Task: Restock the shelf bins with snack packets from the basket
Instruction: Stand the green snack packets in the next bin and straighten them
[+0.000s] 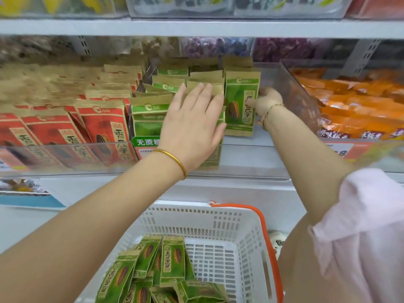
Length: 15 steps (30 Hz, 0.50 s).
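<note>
- The left hand (192, 123) lies flat on the row of green seed packets (153, 110) in the middle shelf bin (251, 158). Its fingers are straight and slightly spread, with the fingertips up on the brown top edges of the packets.
- The right hand (267, 101) grips a single green packet (240, 103) by its right edge. The thumb lies on the printed front, and the other fingers are curled behind it, mostly hidden.
- This single packet stands upright inside the bin, just right of the left hand and touching the end of the row, with bare bin floor on its right.
- A clear divider (295, 90) stands just beyond the right hand and separates this bin from a heap of orange packets (349, 106).
- Red seed packets (65, 132) of the same shape fill the neighbouring bin on the left, leaning back in rows.
- A white plastic basket (218, 215) with an orange handle (269, 237) sits below the shelf, between the two forearms.
- More green packets (153, 270) lie heaped in the basket's left part, some upright and some on their sides.
- A gold bangle (172, 159) circles the left wrist, a thin bracelet (271, 110) the right, and a pink sleeve (360, 215) is pushed up the right arm.
- The upper shelf (196, 27) carries further clear bins whose contents are too blurred to name.
</note>
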Each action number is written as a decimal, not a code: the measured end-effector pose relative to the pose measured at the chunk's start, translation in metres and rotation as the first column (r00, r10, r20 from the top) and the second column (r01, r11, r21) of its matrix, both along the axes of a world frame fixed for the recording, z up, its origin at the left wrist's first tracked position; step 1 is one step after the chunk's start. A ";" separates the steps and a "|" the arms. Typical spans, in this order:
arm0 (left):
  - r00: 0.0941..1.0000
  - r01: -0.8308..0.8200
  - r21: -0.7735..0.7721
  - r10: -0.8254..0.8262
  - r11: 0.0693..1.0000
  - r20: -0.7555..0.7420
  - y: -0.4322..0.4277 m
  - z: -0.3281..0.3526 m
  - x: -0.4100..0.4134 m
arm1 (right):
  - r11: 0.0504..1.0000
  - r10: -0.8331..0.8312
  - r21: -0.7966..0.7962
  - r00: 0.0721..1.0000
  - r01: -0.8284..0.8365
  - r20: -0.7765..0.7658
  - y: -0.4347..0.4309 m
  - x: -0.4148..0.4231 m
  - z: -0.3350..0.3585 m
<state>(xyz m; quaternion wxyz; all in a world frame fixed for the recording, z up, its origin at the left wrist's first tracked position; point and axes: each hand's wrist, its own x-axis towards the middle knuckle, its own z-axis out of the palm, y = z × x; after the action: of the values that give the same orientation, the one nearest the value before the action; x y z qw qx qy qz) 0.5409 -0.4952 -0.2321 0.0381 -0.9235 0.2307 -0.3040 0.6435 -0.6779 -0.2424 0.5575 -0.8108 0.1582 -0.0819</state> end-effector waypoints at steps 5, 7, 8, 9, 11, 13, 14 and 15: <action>1.000 -0.004 0.000 0.004 1.000 0.014 -0.001 -0.002 0.001 | 0.970 -0.087 -0.230 0.995 0.075 -0.043 0.014 0.011 0.000; 1.000 -0.002 0.000 0.002 1.000 0.024 -0.001 -0.002 0.001 | 0.962 -0.071 -0.270 0.995 0.050 -0.069 0.020 0.009 -0.001; 1.000 0.000 0.001 0.000 1.000 0.025 -0.001 -0.002 0.001 | 0.959 -0.060 -0.281 0.994 0.033 -0.089 0.021 0.008 0.000; 1.000 0.002 0.002 -0.002 1.000 0.023 -0.001 -0.002 0.001 | 0.958 -0.042 -0.285 0.993 0.009 -0.108 0.019 0.008 0.000; 1.000 0.004 0.004 -0.004 1.000 0.018 0.000 -0.002 0.000 | 0.954 0.006 -0.297 0.990 -0.048 -0.140 0.018 0.002 0.004; 1.000 -0.001 0.010 0.001 1.000 -0.001 0.000 -0.002 -0.001 | 0.945 0.020 -0.320 0.989 -0.068 -0.149 0.015 -0.007 0.009; 1.000 -0.006 0.014 0.006 1.000 -0.013 0.000 -0.002 -0.001 | 0.944 0.018 -0.324 0.989 -0.064 -0.144 0.015 -0.013 0.012; 1.000 -0.008 0.012 0.008 1.000 -0.018 0.000 -0.001 -0.003 | 0.947 0.022 -0.314 0.990 -0.064 -0.137 0.016 -0.020 0.016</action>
<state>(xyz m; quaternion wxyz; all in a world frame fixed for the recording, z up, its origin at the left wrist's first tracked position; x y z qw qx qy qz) 0.5384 -0.4948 -0.2332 0.0427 -0.9269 0.2293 -0.2939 0.6240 -0.6617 -0.2266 0.4096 -0.8969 0.1614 -0.0406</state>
